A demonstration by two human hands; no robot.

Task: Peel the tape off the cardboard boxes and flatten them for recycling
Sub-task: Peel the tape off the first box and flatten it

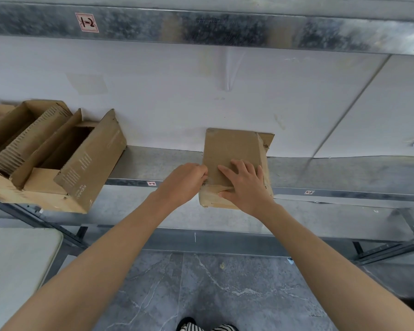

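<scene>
Your right hand (245, 185) lies flat on the box (230, 149) — fingers spread; your left hand (184, 180) pinches its left edge.

The small brown cardboard box (232, 151) is plain tan. The larger open brown cardboard box (91, 163) bears faint pale lettering. The grey galvanised metal shelf (153, 161) is mottled. White veins cross the grey stone floor tiles (225, 290). The black-and-white striped cloth (194, 327) is possibly footwear.
</scene>
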